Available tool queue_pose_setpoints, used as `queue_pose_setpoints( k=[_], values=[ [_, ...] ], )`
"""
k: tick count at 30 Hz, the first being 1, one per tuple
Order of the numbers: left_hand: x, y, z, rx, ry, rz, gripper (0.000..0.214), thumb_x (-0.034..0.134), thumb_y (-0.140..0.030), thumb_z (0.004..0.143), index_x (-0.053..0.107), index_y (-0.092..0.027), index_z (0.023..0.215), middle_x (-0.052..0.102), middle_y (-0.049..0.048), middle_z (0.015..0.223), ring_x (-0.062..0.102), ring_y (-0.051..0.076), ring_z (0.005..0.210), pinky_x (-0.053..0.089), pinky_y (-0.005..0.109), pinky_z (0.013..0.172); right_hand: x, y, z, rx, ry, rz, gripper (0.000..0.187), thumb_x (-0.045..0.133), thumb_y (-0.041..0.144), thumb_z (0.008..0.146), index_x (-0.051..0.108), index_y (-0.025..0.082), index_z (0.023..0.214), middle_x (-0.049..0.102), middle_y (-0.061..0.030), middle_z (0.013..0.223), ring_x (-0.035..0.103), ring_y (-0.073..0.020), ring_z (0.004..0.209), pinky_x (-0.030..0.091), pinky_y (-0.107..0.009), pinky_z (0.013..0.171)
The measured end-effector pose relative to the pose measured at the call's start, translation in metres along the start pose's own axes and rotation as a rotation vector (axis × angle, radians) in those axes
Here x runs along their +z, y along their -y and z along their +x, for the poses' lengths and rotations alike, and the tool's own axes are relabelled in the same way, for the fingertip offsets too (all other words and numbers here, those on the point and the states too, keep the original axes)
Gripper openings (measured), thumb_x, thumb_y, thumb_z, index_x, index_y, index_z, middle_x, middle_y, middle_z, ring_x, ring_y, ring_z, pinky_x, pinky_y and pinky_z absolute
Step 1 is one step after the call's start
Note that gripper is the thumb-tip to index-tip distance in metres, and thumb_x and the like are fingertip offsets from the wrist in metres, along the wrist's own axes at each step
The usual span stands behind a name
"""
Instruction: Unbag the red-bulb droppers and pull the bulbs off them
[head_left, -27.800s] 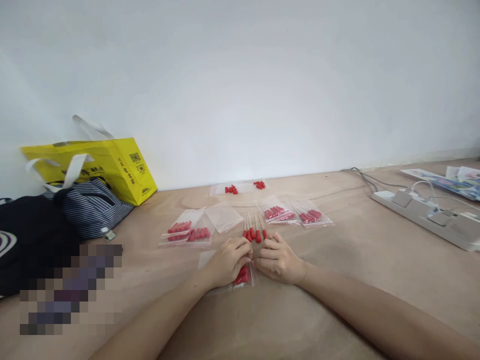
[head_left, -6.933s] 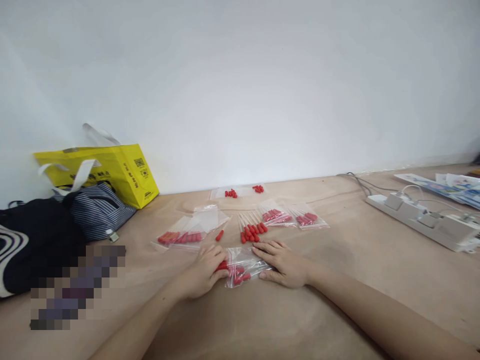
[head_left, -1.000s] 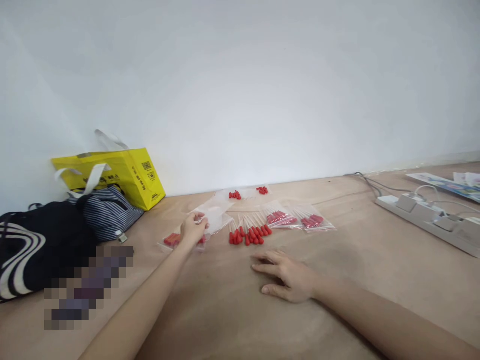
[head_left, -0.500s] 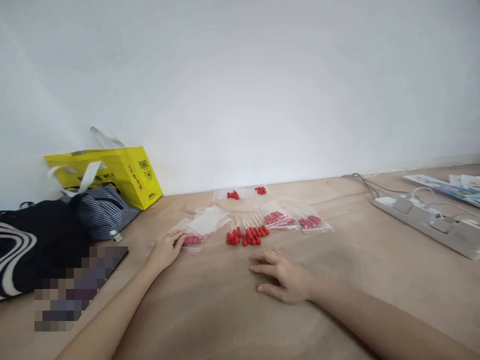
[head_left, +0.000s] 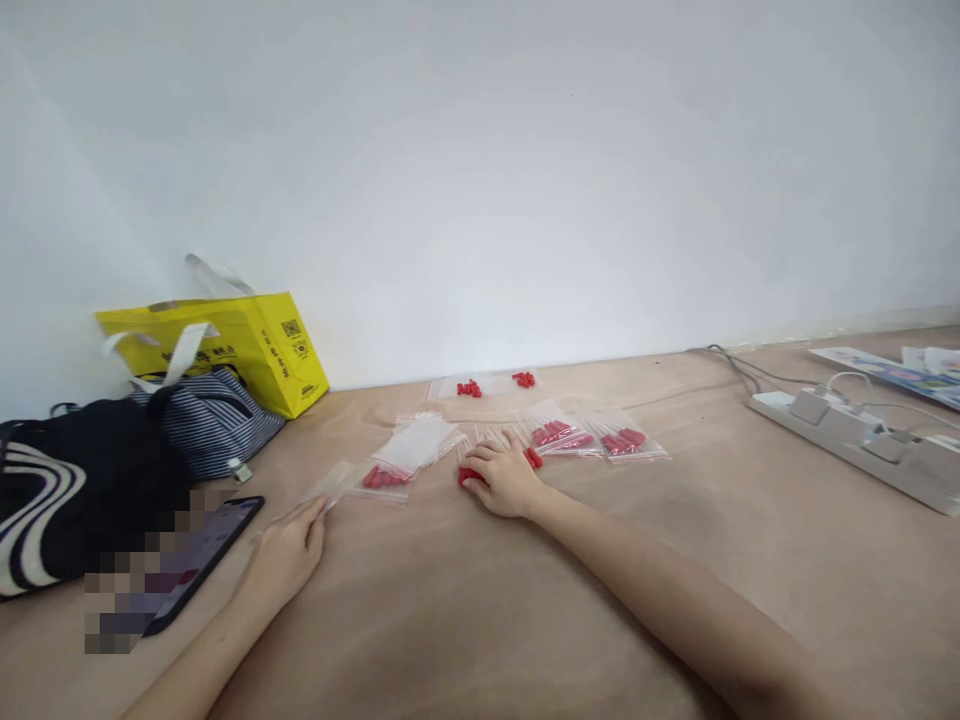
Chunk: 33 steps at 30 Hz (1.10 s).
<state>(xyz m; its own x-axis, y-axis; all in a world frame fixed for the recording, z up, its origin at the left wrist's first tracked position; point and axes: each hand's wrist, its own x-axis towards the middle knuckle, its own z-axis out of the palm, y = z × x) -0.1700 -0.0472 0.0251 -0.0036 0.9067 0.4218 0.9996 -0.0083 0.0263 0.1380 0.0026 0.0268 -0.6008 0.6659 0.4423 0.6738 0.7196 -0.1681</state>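
My right hand (head_left: 502,478) lies over the loose pile of red-capped droppers (head_left: 533,458) on the tan surface, fingers curled down onto them; red caps show at both sides of the hand. My left hand (head_left: 289,550) rests further left and nearer to me, its fingertips closed on the near corner of an empty clear plastic bag (head_left: 330,486). Just past that lies a filled bag of red droppers (head_left: 386,478), with empty clear bags (head_left: 421,440) behind it. Two filled bags (head_left: 559,435) (head_left: 624,440) lie right of my right hand.
A flat bag with two red clusters (head_left: 491,384) lies by the white wall. At left stand a yellow carrier bag (head_left: 225,345), a striped bag (head_left: 214,425), a black bag (head_left: 67,500) and a phone (head_left: 210,545). A power strip (head_left: 855,440) and papers (head_left: 892,365) sit at right.
My right hand has reached forward from the bare surface onto the loose droppers. My left hand has drawn back toward me and left, with a clear bag trailing at its fingertips.
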Motion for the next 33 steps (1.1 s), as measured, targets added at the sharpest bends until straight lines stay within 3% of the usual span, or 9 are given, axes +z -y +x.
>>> queue_pose_setpoints(
  k=[6, 11, 13, 17, 21, 24, 26, 29, 33],
  values=[
    [-0.020, 0.000, -0.031, -0.083, -0.178, -0.007, 0.041, 0.027, -0.035, 0.079, 0.063, -0.021, 0.092, 0.069, 0.0049, 0.087, 0.064, 0.025, 0.082, 0.052, 0.036, 0.071, 0.000, -0.010, -0.013, 0.068, -0.122, 0.034, 0.021, 0.039, 0.023, 0.086, 0.059, 0.019, 0.081, 0.064, -0.0029, 0.083, 0.055, -0.0147, 0.081, 0.020, -0.041, 0.095],
    [-0.027, -0.017, -0.062, 0.270, -0.397, -0.130, 0.028, 0.042, -0.030, 0.078, 0.062, -0.028, 0.098, 0.067, -0.0001, 0.097, 0.064, 0.022, 0.085, 0.050, 0.035, 0.083, -0.011, -0.015, -0.042, 0.015, -0.226, 0.120, 0.020, 0.040, 0.026, 0.086, 0.058, 0.020, 0.088, 0.064, -0.0035, 0.081, 0.054, -0.0151, 0.078, 0.026, -0.039, 0.091],
    [-0.022, -0.032, -0.070, 0.464, -0.357, -0.236, 0.031, 0.042, -0.026, 0.079, 0.061, -0.033, 0.102, 0.066, -0.0037, 0.099, 0.063, 0.019, 0.087, 0.050, 0.031, 0.085, -0.017, -0.015, -0.058, 0.000, -0.263, 0.156, 0.020, 0.040, 0.027, 0.085, 0.058, 0.020, 0.091, 0.063, -0.0047, 0.082, 0.054, -0.0161, 0.080, 0.030, -0.038, 0.088],
    [-0.012, -0.086, -0.068, 0.599, 0.009, -0.491, 0.038, 0.035, -0.019, 0.082, 0.056, -0.030, 0.111, 0.060, -0.0020, 0.110, 0.056, 0.017, 0.103, 0.046, 0.031, 0.092, -0.031, -0.014, -0.086, -0.045, -0.195, 0.276, 0.029, 0.045, 0.038, 0.082, 0.055, 0.019, 0.101, 0.060, -0.0084, 0.096, 0.052, -0.0189, 0.089, 0.036, -0.036, 0.083],
    [-0.014, -0.144, -0.050, 0.709, 0.309, -0.688, 0.036, 0.034, -0.022, 0.083, 0.055, -0.025, 0.113, 0.059, 0.0028, 0.114, 0.053, 0.017, 0.106, 0.043, 0.032, 0.093, -0.039, -0.010, -0.101, -0.153, -0.002, 0.346, 0.057, 0.053, 0.051, 0.072, 0.045, 0.019, 0.119, 0.050, -0.0114, 0.115, 0.047, -0.0228, 0.103, 0.035, -0.039, 0.088],
    [-0.018, -0.166, -0.026, 0.754, 0.399, -0.817, 0.037, 0.046, -0.035, 0.078, 0.054, -0.026, 0.114, 0.060, 0.0030, 0.111, 0.054, 0.019, 0.103, 0.043, 0.030, 0.091, -0.040, -0.007, -0.102, -0.186, 0.100, 0.340, 0.069, 0.057, 0.053, 0.068, 0.040, 0.019, 0.126, 0.046, -0.0123, 0.122, 0.044, -0.0243, 0.109, 0.032, -0.040, 0.092],
    [-0.016, -0.166, 0.000, 0.655, 0.323, -0.804, 0.032, 0.038, -0.034, 0.082, 0.058, -0.025, 0.106, 0.063, 0.0034, 0.105, 0.056, 0.017, 0.098, 0.042, 0.030, 0.090, -0.039, -0.007, -0.101, -0.190, 0.141, 0.348, 0.069, 0.057, 0.052, 0.069, 0.040, 0.019, 0.126, 0.046, -0.0122, 0.123, 0.043, -0.0241, 0.111, 0.031, -0.040, 0.093],
    [-0.004, -0.154, 0.047, 0.432, 0.235, -0.495, 0.036, 0.032, -0.031, 0.084, 0.056, -0.021, 0.110, 0.057, 0.0071, 0.114, 0.048, 0.019, 0.108, 0.033, 0.037, 0.097, -0.038, -0.008, -0.099, -0.178, 0.166, 0.364, 0.064, 0.056, 0.051, 0.071, 0.042, 0.020, 0.125, 0.045, -0.0116, 0.125, 0.043, -0.0234, 0.112, 0.031, -0.040, 0.093],
    [0.022, -0.130, 0.087, 0.229, 0.374, -0.127, 0.038, 0.040, -0.038, 0.081, 0.047, -0.033, 0.119, 0.038, 0.0040, 0.134, 0.027, 0.030, 0.125, 0.020, 0.055, 0.097, -0.036, -0.010, -0.099, -0.177, 0.171, 0.376, 0.064, 0.056, 0.050, 0.071, 0.041, 0.021, 0.126, 0.044, -0.0105, 0.127, 0.042, -0.0225, 0.113, 0.032, -0.039, 0.094]
  ],
)
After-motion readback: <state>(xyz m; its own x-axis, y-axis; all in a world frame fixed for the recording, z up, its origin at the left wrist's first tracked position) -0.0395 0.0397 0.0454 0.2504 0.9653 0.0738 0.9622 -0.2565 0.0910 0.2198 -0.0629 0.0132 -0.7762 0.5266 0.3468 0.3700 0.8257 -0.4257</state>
